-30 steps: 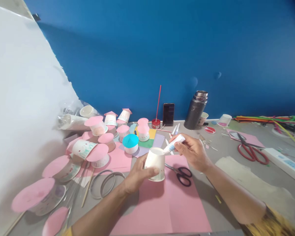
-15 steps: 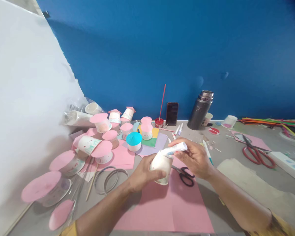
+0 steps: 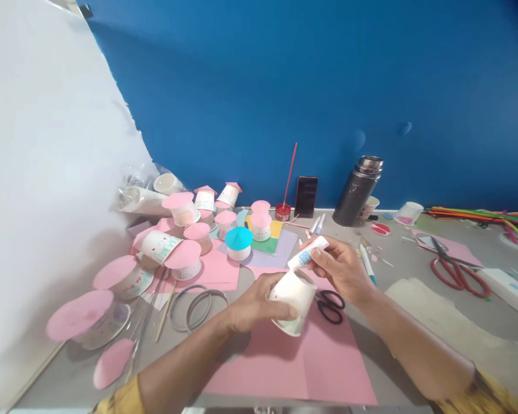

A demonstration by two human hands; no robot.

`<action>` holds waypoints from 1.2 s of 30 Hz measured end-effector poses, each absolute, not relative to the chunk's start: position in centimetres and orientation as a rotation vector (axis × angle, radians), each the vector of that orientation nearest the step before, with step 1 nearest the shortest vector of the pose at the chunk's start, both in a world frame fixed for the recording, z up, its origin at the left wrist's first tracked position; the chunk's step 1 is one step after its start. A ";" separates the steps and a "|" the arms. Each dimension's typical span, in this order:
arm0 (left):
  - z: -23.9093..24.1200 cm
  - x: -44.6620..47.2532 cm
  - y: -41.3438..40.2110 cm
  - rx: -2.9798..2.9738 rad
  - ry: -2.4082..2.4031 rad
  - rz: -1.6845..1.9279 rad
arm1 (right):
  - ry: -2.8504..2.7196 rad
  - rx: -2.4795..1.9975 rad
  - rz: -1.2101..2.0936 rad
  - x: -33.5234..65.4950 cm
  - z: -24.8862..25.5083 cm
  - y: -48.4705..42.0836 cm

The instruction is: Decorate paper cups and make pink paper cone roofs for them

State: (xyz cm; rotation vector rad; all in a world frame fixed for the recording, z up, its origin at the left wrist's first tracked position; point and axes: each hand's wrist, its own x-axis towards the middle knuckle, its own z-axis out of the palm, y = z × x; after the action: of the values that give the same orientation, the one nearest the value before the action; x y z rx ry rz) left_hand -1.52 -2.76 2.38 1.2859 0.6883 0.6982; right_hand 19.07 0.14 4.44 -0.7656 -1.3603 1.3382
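From where I stand, the left hand (image 3: 254, 306) has a white paper cup (image 3: 293, 300) wrapped between thumb and fingers, the thumb pressed along the near side. The cup is bottom-up and tilted, its narrow base uppermost and its wide rim low, held above a large pink sheet (image 3: 296, 371). The right hand (image 3: 340, 267) pinches a white glue stick (image 3: 309, 252) with a bluish label between thumb and fingers, slanting it down to the left. Its lower end is right at the edge of the cup's base — touching, I think, though the spot is small and pale on pale.

Just beyond the cup, on the right, black-handled scissors (image 3: 331, 307) lie on the pink sheet, their blades mostly hidden. To the left of the hands sit two grey rings (image 3: 207, 310), overlapping on the table, with a thin wooden stick (image 3: 165, 312) beside them. Farther left stands a crowd of cups wearing flat pink paper tops, and among them one cup with a bright blue top (image 3: 239, 237). Against the blue wall (image 3: 263, 92) a phone (image 3: 306, 196) leans upright, with a dark flask (image 3: 356, 195) to its right. Red-handled scissors (image 3: 460, 277) rest well apart from the hands — over by a white power strip (image 3: 507, 287).
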 end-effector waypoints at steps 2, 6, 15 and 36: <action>2.4 -1.5 -2.8 1.282 0.677 0.679 | -1.372 -0.749 1.336 19.0 4.5 0.1; 2.7 -1.5 -2.8 1.295 0.674 0.650 | -1.401 -0.737 1.363 19.1 4.5 0.1; 2.7 -1.4 -3.0 1.362 0.717 0.686 | -1.392 -0.764 1.298 19.8 4.7 0.2; 2.5 -1.6 -3.1 1.535 0.951 0.881 | -1.266 -1.034 1.376 20.6 5.1 1.4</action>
State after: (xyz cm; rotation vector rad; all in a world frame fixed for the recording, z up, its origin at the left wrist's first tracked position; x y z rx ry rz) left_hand -1.57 -3.06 2.46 1.5345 0.9505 0.8806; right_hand 20.60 1.37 5.14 -1.0342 -1.2660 1.3757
